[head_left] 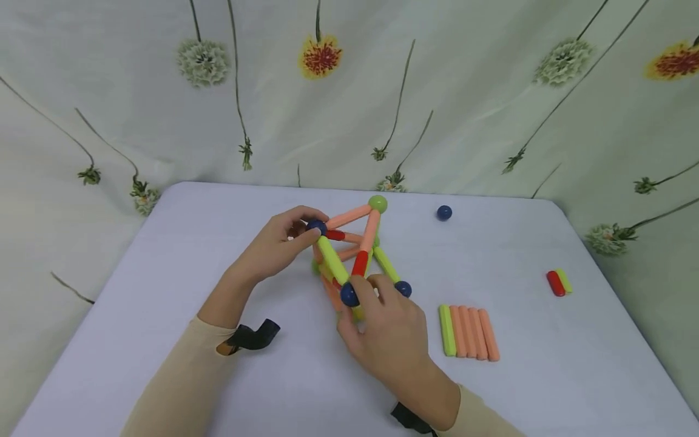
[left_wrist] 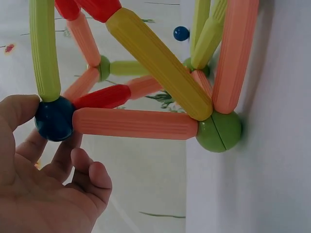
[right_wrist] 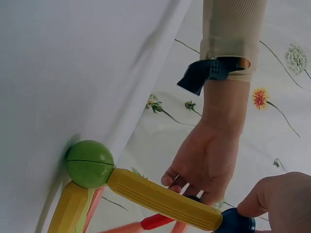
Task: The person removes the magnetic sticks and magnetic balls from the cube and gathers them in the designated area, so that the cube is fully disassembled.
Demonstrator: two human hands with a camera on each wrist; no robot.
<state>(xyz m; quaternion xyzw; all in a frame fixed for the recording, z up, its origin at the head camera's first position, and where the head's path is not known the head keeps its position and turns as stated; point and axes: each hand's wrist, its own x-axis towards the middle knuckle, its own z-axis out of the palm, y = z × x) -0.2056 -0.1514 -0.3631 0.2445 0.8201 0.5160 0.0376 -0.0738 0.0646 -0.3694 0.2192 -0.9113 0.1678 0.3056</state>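
- Holding a dark blue ball with its thumb and fingers, the left hand is at the upper left of a toy frame made of sticks and balls.
- The right hand pinches another blue ball with its thumb and fingers, at the near side of the frame.
- A lime stick runs between these 2 balls.
- From the left ball, a pink stick goes to a green ball at the top of the frame.
- In the left wrist view, a yellow stick slants from a red stick to a low green ball by the counter.
- In the right wrist view, a yellow bar joins a green ball to the blue ball at the right hand.
- 1 more blue ball is on the frame's right side, at the end of a lime bar.
- The frame is near the middle of the white counter.
- Right of it, 1 loose lime stick and 4 loose pink sticks lie side by side.
- Farther right, a short red piece lies beside a lime piece.
- A loose blue ball is near the far edge.
- Behind the counter hangs a pale cloth with flowers on it.
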